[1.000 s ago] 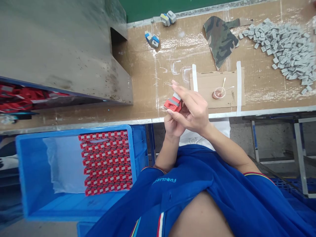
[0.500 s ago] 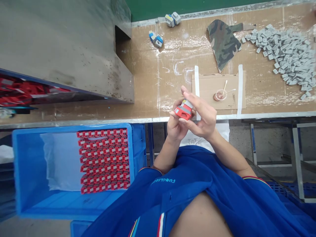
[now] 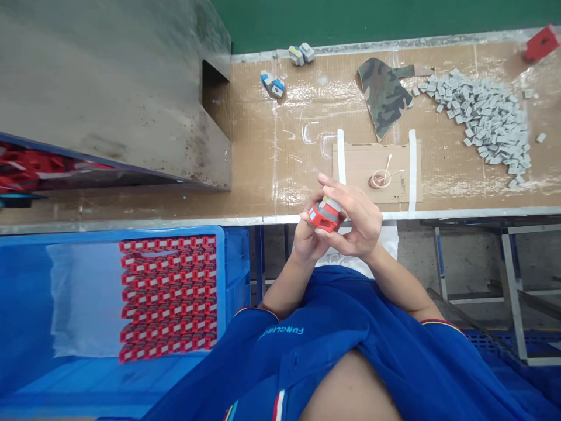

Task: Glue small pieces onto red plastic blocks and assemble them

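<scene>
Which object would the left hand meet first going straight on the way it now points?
The red plastic part with a grey band comes first: the left hand holds it, with the right hand closed over it.

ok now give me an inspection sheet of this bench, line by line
surface: cardboard-topped workbench, shiny streaks across it
job's things: red plastic part with a grey piece on it
clutter: heap of grey pieces, camouflage cloth, cardboard sheet with a small dish, blue-and-white parts, red block
hands: left hand and right hand both hold the red part
cables: nothing seen
surroundings: blue crate of red-and-white parts at lower left, grey metal housing at upper left, green wall behind
</scene>
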A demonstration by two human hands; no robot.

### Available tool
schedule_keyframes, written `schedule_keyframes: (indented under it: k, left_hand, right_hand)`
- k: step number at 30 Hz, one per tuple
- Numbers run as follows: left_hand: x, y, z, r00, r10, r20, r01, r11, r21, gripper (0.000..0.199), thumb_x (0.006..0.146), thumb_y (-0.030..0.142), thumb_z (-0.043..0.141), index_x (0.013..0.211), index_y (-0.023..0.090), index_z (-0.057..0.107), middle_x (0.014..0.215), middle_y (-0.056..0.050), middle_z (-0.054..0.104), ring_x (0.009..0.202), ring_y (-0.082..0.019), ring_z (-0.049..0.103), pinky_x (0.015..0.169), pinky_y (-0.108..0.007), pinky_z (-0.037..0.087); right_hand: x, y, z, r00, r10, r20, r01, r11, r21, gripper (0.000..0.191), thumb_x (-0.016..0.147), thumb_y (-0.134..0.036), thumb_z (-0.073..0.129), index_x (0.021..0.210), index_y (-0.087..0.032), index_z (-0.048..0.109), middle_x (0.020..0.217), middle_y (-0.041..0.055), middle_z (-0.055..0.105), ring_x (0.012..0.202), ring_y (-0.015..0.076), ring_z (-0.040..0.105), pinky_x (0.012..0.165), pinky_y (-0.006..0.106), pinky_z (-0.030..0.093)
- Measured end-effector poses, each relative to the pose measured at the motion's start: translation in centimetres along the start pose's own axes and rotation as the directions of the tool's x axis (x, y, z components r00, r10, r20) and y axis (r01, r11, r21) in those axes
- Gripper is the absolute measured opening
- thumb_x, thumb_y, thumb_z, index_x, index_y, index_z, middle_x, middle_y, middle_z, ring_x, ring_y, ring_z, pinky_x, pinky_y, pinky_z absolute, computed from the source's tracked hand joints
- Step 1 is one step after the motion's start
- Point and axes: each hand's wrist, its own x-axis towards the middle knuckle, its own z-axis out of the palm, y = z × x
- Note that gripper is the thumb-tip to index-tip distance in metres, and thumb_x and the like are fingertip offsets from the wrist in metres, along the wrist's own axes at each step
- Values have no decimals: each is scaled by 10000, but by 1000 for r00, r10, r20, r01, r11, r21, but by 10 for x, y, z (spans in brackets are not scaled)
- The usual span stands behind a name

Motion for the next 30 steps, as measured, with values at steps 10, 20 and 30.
schedule_keyframes:
  k: [10, 20, 30]
  left_hand:
    - [5, -4, 10, 1000, -5, -13, 3, 988, -156, 507, 708, 686, 851, 947, 255, 733, 1139, -18, 747, 1179, -218, 677, 993, -329, 572]
    - [14, 5, -7, 985, -1, 175, 20, 994, -107, 548, 612, 607, 952, 990, 258, 761, 926, -12, 743, 886, -187, 710, 872, -333, 584]
    - [3, 58, -21, 955, -6, 296, -62, 973, 221, 714, 610, 554, 972, 1168, 159, 766, 1020, -128, 794, 1131, -324, 754, 910, -353, 626]
  right_hand:
    - [3, 4, 2, 996, -88, -11, 88, 995, -39, 537, 959, -476, 598, 1430, -218, 587, 1360, 162, 732, 1188, 298, 752, 898, 478, 654]
    - [7, 2, -9, 989, -35, 143, 39, 999, -22, 513, 973, -500, 620, 1388, -198, 619, 1362, 169, 729, 1212, 282, 741, 950, 458, 637]
    - [27, -7, -33, 848, 38, 528, -39, 999, -9, 467, 1020, -426, 634, 1414, -179, 596, 1408, 151, 703, 1299, 259, 690, 1044, 435, 610]
